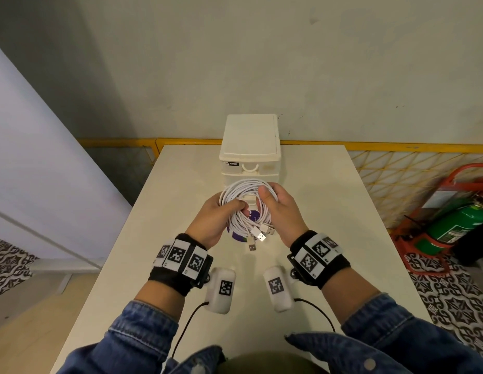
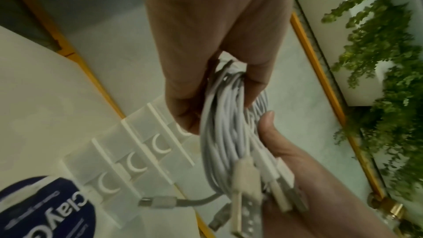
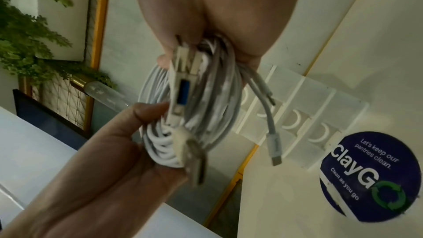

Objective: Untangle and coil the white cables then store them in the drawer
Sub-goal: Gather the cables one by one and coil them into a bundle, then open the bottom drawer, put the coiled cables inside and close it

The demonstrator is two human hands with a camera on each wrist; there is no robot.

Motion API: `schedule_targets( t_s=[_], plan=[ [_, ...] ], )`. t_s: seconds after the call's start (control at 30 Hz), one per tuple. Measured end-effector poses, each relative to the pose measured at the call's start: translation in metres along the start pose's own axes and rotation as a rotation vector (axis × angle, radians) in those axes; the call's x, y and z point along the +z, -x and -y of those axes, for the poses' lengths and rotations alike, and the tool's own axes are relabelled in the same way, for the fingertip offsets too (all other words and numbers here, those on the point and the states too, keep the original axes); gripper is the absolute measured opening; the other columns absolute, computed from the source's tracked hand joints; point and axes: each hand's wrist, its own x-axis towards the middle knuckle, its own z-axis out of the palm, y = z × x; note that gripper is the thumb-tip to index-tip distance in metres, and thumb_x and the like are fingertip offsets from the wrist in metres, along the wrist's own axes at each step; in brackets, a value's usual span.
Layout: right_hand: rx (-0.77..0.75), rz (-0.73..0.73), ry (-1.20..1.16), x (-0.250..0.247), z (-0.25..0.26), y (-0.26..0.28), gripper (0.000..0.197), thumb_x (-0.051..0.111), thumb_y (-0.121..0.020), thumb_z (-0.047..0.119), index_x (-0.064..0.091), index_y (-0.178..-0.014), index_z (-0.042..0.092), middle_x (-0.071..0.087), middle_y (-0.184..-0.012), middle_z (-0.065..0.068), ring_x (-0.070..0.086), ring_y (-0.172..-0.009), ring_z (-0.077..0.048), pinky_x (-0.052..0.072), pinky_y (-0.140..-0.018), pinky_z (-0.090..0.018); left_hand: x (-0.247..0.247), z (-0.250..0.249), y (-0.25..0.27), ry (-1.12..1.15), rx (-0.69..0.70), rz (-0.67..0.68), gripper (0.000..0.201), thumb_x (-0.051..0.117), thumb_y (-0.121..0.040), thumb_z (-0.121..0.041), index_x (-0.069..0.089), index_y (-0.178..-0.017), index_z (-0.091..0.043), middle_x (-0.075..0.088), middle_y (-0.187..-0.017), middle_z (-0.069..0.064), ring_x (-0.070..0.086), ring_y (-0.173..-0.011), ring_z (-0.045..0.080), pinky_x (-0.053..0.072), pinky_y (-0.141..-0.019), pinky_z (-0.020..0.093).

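A coil of white cables (image 1: pixel 248 194) is held upright above the white table (image 1: pixel 329 211), just in front of a small white drawer unit (image 1: pixel 249 147). My left hand (image 1: pixel 224 210) grips the coil's left side, thumb over the strands. The right side is gripped by my right hand (image 1: pixel 274 203). Several USB plugs (image 1: pixel 260 234) dangle from the coil's bottom. In the left wrist view the coil (image 2: pixel 228 129) hangs from my left hand's fingers (image 2: pixel 256 82). The right wrist view shows the coil (image 3: pixel 206 115) and a loose plug end (image 3: pixel 275 153). The drawer fronts (image 3: pixel 295 115) that show look closed.
A round purple sticker (image 1: pixel 236 236) lies on the table under the coil. A yellow mesh railing (image 1: pixel 397 148) runs behind the table. To the right, on the floor, a green fire extinguisher (image 1: pixel 456 228) stands in a red stand. Black cords trail from my wrist cameras.
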Motion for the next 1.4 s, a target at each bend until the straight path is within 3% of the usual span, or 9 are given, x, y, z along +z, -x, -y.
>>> schedule_targets(
  t_s=[0.2,0.57,0.63,0.77,0.87,1.0,1.13,1.3,1.4],
  plan=[
    [0.056,0.063,-0.146,-0.002,0.002,0.008,0.033,0.044,-0.094,0.039,0.06,-0.112,0.016,0.071,-0.099,-0.008,0.068,-0.088,-0.015,0.055,-0.077,-0.026,0.007,-0.007,-0.004,-0.017,0.094,-0.156,0.009,0.05,-0.092,-0.002,0.056,-0.087,-0.004,0.055,-0.052,-0.001,0.05,-0.045,0.009,0.042,-0.047,0.021],
    [0.278,0.139,-0.702,0.019,0.002,0.026,0.051,0.028,-0.098,0.043,0.044,-0.132,0.01,0.061,-0.123,-0.018,0.064,-0.102,-0.028,0.054,-0.081,-0.04,0.022,-0.006,0.0,0.035,0.263,-0.408,0.01,0.05,-0.093,-0.015,0.05,-0.103,-0.013,0.053,-0.074,0.005,0.054,-0.063,0.016,0.05,-0.06,0.033],
    [0.297,0.096,-0.716,0.019,0.002,0.025,0.056,0.028,-0.096,0.049,0.048,-0.13,0.01,0.066,-0.112,-0.016,0.068,-0.092,-0.023,0.056,-0.069,-0.033,0.027,0.001,0.006,0.04,0.261,-0.365,0.017,0.051,-0.093,-0.018,0.048,-0.109,-0.014,0.056,-0.082,0.007,0.062,-0.076,0.025,0.054,-0.07,0.04],
    [0.314,-0.033,-0.636,0.016,0.001,0.022,0.072,0.032,-0.086,0.065,0.055,-0.123,0.008,0.069,-0.093,-0.011,0.07,-0.072,-0.018,0.052,-0.051,-0.025,0.039,0.012,0.021,0.044,0.23,-0.25,0.024,0.047,-0.097,-0.013,0.041,-0.12,-0.01,0.061,-0.094,0.001,0.066,-0.079,0.002,0.051,-0.066,0.018],
    [0.314,-0.163,-0.575,0.013,0.0,0.019,0.069,0.037,-0.084,0.066,0.058,-0.116,0.008,0.066,-0.08,-0.006,0.065,-0.057,-0.013,0.041,-0.038,-0.018,0.042,0.021,0.028,0.065,0.169,-0.198,0.027,0.048,-0.097,-0.019,0.041,-0.123,-0.016,0.061,-0.109,0.003,0.064,-0.094,0.005,0.051,-0.073,0.017],
    [0.225,-0.288,-0.541,0.014,-0.001,0.015,0.07,0.055,-0.064,0.067,0.064,-0.11,0.014,0.068,-0.08,-0.002,0.066,-0.072,-0.02,0.05,-0.049,-0.024,0.04,0.023,0.03,0.032,0.121,-0.133,0.025,0.046,-0.098,-0.017,0.042,-0.123,-0.014,0.06,-0.106,-0.004,0.064,-0.09,-0.004,0.05,-0.076,0.015],
    [0.198,-0.338,-0.572,0.017,-0.001,0.011,0.069,0.064,-0.054,0.064,0.066,-0.101,0.014,0.064,-0.069,-0.001,0.062,-0.063,-0.017,0.05,-0.05,-0.024,0.025,0.025,0.025,0.003,0.055,-0.011,0.035,0.046,-0.098,-0.025,0.041,-0.13,-0.011,0.061,-0.122,0.004,0.061,-0.111,0.011,0.047,-0.096,0.026],
    [0.211,-0.347,-0.615,0.026,-0.002,0.002,0.057,0.068,-0.055,0.06,0.069,-0.09,0.015,0.062,-0.059,0.002,0.059,-0.055,-0.013,0.052,-0.061,-0.032,0.008,0.032,0.025,-0.021,-0.057,0.117,0.033,0.042,-0.098,-0.033,0.045,-0.129,-0.024,0.06,-0.125,-0.007,0.057,-0.113,0.001,0.042,-0.095,0.016],
    [0.185,-0.406,-0.546,0.035,-0.003,-0.002,0.047,0.072,-0.059,0.055,0.071,-0.079,0.013,0.063,-0.058,-0.001,0.056,-0.054,-0.017,0.052,-0.064,-0.036,-0.006,0.035,0.02,-0.055,-0.093,0.126,0.036,0.047,-0.097,-0.029,0.047,-0.13,-0.014,0.061,-0.121,-0.002,0.06,-0.099,-0.006,0.044,-0.079,0.005]
  ],
)
